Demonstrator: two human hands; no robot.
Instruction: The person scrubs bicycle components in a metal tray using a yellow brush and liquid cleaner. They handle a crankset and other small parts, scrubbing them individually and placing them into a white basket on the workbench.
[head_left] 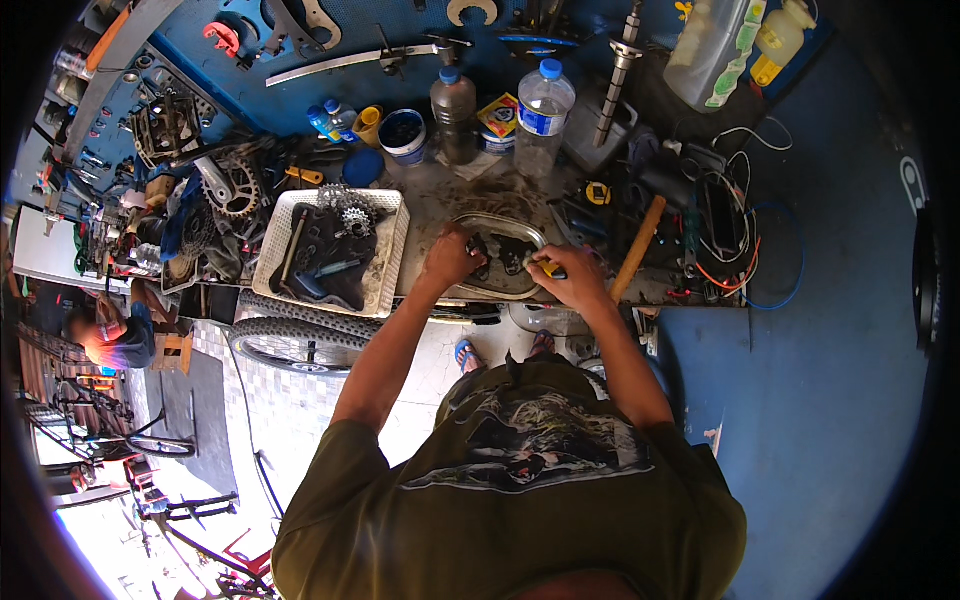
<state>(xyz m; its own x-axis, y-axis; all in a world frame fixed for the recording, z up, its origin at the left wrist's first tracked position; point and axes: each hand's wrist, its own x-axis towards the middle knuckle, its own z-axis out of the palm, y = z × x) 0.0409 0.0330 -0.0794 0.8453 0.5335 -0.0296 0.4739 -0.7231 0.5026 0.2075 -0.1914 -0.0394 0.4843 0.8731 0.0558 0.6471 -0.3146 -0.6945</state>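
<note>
Both my hands work over a shallow metal tray (543,238) with rounded corners near the front of the bench. At its left side, the fingers of my left hand (452,257) are closed on a small dark part (479,262), whose kind I cannot make out. My right hand (573,277), by the tray's right rim, grips a small tool with a yellow and black handle (551,269); its working end is too small to tell. Between the hands, another blackened part (514,254) lies in the tray.
Left of the tray stands a white plastic basket (393,262) with sprockets (355,215) and tools. Bottles (545,105) and tubs (403,140) line the back. A wooden handle (638,250) and cables (745,235) lie at right. A bicycle wheel (300,345) sits below the bench; a person (120,335) sits far left.
</note>
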